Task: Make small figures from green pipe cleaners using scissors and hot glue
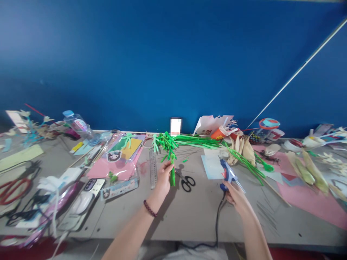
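Note:
Near the middle of the table my left hand (163, 177) is closed around a short green pipe-cleaner stem (172, 176), held upright. Just beyond it lies a pile of green pipe-cleaner pieces (166, 141). Black-handled scissors (187, 183) rest on the table to the right of that hand. My right hand (233, 195) grips a blue hot glue gun (228, 171) by its handle, and a dark cord runs down from it to the table's front edge. Under the glue gun's nozzle are pale blue and white paper sheets (210, 169).
A clear ruler (153, 169), tape roll (148, 143) and pink paper packs (108, 168) lie left. Farther left are a phone (82, 206), a bottle (78, 124) and red-handled scissors (13, 191). Corn husks (248, 151), paper cups (219, 133) and long green stems (244, 160) lie right.

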A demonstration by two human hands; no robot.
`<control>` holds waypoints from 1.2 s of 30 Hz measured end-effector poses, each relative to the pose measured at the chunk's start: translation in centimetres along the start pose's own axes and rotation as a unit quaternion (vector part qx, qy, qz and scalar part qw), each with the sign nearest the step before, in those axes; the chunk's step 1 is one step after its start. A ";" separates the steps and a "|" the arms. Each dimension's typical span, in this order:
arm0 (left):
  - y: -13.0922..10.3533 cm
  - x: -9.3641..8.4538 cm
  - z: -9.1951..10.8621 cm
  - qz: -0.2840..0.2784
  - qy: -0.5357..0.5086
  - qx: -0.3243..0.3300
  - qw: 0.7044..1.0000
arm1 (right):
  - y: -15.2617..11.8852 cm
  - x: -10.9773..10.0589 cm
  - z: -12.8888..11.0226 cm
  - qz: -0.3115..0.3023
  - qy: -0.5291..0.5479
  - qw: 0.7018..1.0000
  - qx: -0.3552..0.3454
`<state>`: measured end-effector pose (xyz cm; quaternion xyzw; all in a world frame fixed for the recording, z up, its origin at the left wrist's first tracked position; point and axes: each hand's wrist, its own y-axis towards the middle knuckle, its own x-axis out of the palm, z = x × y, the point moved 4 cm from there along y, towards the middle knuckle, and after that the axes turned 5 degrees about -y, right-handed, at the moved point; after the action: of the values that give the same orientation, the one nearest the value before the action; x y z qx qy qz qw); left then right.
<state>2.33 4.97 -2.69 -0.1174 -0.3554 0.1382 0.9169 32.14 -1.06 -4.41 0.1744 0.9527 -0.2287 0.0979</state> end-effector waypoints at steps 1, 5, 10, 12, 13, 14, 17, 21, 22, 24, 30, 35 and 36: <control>0.0 0.0 0.0 0.000 0.002 0.001 1.000 | -0.1 0.1 -0.1 -0.007 0.043 0.999 -0.003; 0.0 0.0 0.0 -0.001 0.011 0.007 1.000 | -0.7 0.7 -1.2 -0.042 0.148 0.987 -0.041; -0.2 0.0 0.0 -0.007 0.016 -0.005 1.000 | -1.5 1.8 -2.9 -0.084 0.184 0.975 -0.091; -0.3 0.1 0.0 -0.008 0.007 -0.014 1.000 | -1.7 2.0 -3.0 -0.086 0.187 0.974 -0.097; -0.3 0.1 0.0 -0.008 0.003 -0.018 1.000 | -1.8 2.1 -3.1 -0.086 0.186 0.973 -0.102; -0.3 0.2 0.0 -0.008 0.000 -0.022 1.000 | -1.8 2.2 -3.1 -0.088 0.185 0.973 -0.106; -0.3 0.3 0.0 -0.013 -0.009 -0.031 0.999 | -2.1 2.4 -3.3 -0.102 0.194 0.970 -0.103; -0.5 0.4 0.1 -0.020 -0.011 -0.021 1.000 | -2.5 2.5 -3.9 -0.085 0.264 0.959 -0.066; -0.6 0.5 0.2 -0.024 -0.009 -0.017 1.000 | -2.6 2.6 -4.0 -0.081 0.276 0.956 -0.054; -0.6 0.7 0.2 -0.036 -0.008 -0.013 0.999 | -2.8 2.8 -4.3 -0.082 0.276 0.957 -0.038; -0.4 0.8 -0.3 -0.015 -0.025 -0.034 0.999 | -3.3 4.3 -6.0 -0.122 0.257 0.952 -0.111; -0.2 0.7 -0.4 -0.027 -0.005 -0.039 0.999 | -4.7 6.9 -8.0 -0.166 0.241 0.949 -0.118; -0.3 0.6 -0.3 -0.027 0.006 -0.037 0.999 | -4.9 7.5 -8.2 -0.173 0.235 0.949 -0.117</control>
<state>3.08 4.88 -2.45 -0.1419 -0.3578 0.0993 0.9176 22.48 0.84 2.72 0.0433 0.9844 -0.0813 -0.1497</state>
